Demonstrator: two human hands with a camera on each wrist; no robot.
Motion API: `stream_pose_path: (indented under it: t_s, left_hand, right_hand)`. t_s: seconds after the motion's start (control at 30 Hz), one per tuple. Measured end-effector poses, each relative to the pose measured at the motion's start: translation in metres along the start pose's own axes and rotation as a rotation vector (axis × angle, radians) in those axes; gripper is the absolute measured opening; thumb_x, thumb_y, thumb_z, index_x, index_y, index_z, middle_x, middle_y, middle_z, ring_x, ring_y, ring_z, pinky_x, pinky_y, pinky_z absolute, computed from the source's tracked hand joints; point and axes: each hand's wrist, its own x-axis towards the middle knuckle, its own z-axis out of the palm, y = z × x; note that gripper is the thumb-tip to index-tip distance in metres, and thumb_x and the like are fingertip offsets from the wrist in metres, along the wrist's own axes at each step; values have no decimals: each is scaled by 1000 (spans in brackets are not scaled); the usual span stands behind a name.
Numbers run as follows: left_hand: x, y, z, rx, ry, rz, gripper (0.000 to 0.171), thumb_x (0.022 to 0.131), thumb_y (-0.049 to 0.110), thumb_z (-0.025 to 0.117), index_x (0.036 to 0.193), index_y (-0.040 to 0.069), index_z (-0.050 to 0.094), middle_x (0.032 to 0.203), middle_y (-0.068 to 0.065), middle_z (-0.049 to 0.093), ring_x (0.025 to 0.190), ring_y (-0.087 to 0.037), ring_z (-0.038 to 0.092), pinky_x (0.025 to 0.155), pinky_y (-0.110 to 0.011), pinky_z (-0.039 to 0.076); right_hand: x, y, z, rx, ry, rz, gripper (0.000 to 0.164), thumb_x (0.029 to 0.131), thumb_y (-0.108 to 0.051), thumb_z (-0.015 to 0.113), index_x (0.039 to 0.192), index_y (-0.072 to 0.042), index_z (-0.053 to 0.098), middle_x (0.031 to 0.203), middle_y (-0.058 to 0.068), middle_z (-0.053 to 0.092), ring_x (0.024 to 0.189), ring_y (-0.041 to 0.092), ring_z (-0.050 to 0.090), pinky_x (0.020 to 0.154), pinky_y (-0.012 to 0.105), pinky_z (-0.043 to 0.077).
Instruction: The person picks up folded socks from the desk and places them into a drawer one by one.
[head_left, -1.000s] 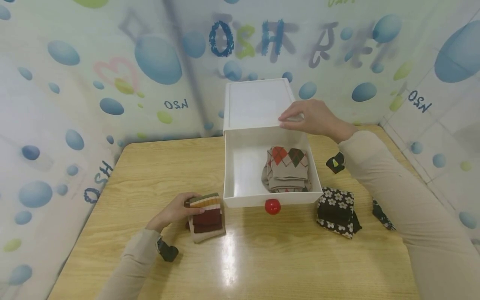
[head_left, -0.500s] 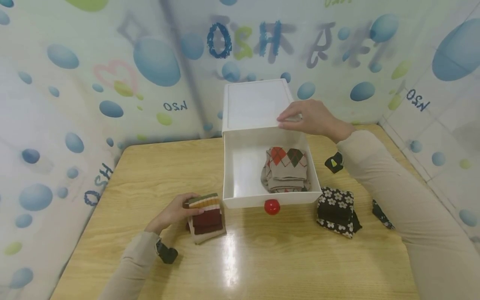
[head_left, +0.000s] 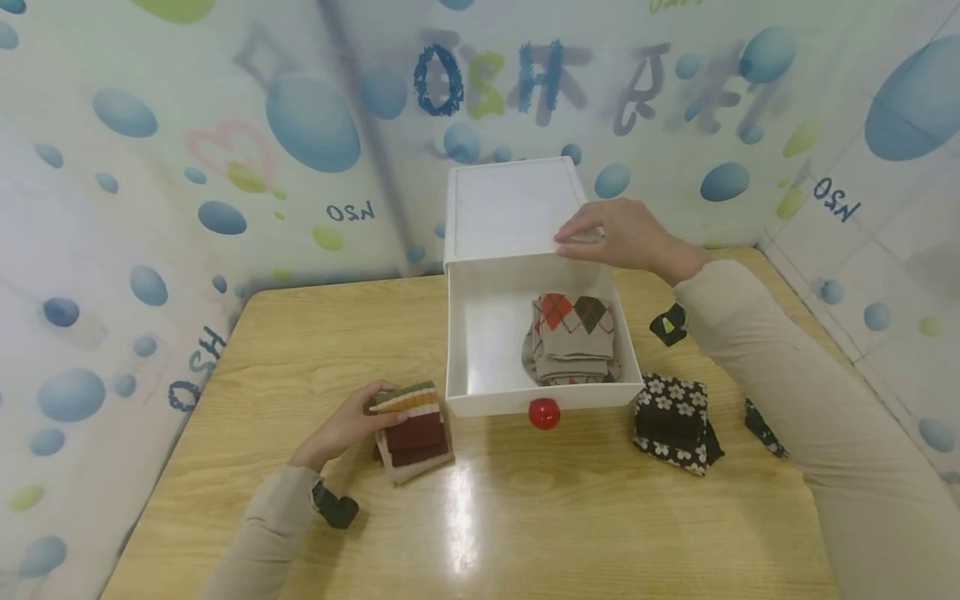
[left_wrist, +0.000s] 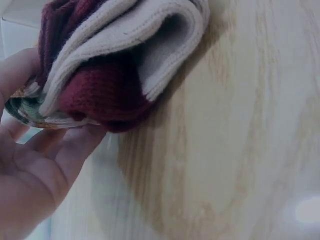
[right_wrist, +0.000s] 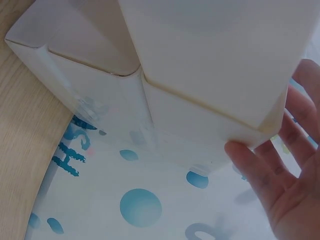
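Note:
My left hand (head_left: 347, 427) grips a folded pair of striped socks (head_left: 416, 437), maroon with cream, mustard and green bands, left of the white drawer box. Its thumb lies across the top; in the left wrist view, fingers reach under the maroon and cream folds (left_wrist: 107, 92) close over the table. The box's drawer (head_left: 487, 346) is pulled out, with a red knob (head_left: 544, 414) in front. Folded beige argyle socks (head_left: 577, 337) lie in its right side. My right hand (head_left: 626, 237) holds the front right corner of the box casing (head_left: 513, 208), thumb and fingers on either side (right_wrist: 265, 165).
Folded black socks with white flowers (head_left: 671, 421) lie right of the drawer. Another dark patterned piece (head_left: 765, 429) is partly hidden by the right sleeve. The wooden table (head_left: 330, 333) meets a printed wall (head_left: 300, 233) behind the box.
The left hand has raised and tilted the striped socks slightly. The right hand keeps its hold on the box corner, and the drawer stays out. The head view has shifted a little.

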Motion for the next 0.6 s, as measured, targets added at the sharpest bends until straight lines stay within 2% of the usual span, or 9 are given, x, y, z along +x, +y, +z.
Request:
stream_pose_path:
  t_s: [0.17, 0.3, 0.5, 0.6]
  left_hand:
    - [2, -5, 0, -38, 35, -17, 39, 83, 11, 62, 116, -1, 45, 107, -18, 52, 88, -24, 55, 71, -34, 49]
    - [1, -5, -2, -60, 67, -38, 44, 82, 17, 64, 117, 2, 44, 106, -16, 53, 87, -21, 55, 71, -32, 49]
    - [-4, 2, -6, -120, 112, -71, 54, 82, 19, 64, 125, 3, 37, 107, -22, 51, 84, -23, 58, 71, -34, 50]
    - [-6, 8, -9, -166, 132, -66, 54, 83, 16, 63, 127, 2, 35, 107, -23, 50, 83, -22, 60, 70, -34, 51]
  right_hand:
    - [0, -1, 0, -4, 1, -3, 21, 81, -25, 65, 97, -11, 69, 100, 4, 64, 89, 21, 57, 74, 40, 44]
    - [0, -1, -1, -3, -4, 0, 22, 81, -25, 64, 97, -11, 69, 100, 5, 64, 89, 22, 57, 74, 41, 44]
    - [0, -1, -1, 4, -8, 7, 22, 80, -25, 65, 97, -12, 69, 100, 4, 64, 89, 20, 57, 73, 39, 44]
    - [1, -1, -1, 6, -10, 7, 22, 80, -25, 65, 97, -12, 69, 100, 3, 64, 89, 20, 57, 73, 39, 44]
